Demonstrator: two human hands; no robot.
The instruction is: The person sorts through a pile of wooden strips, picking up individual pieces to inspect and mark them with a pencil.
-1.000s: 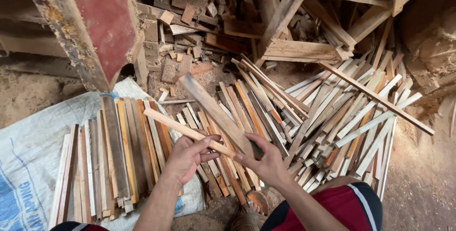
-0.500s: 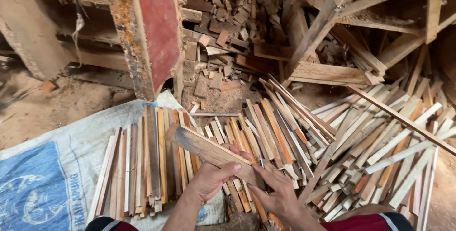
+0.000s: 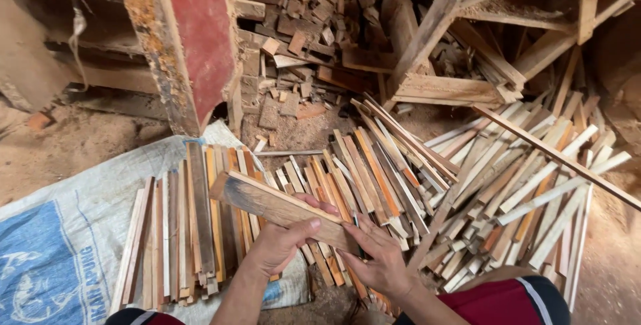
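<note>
White woven sack point(image 3: 60, 231) spread on the floor at far left, bearing a neat row of wood strips point(image 3: 180, 225); left hand point(image 3: 280, 245) reaching up from below, thumb on top, clasped around a flat wooden slat point(image 3: 277, 208) angled up-left above the row; right hand point(image 3: 380, 261) fingers extended, pressed against the slat's near end, grasp unclear; loose strip pile point(image 3: 507, 191) fanned out at right.

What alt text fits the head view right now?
Both hands hold one flat wooden strip, left hand gripping, right hand at its near end, above sorted strips on a white sack; loose strips lie right.
</note>
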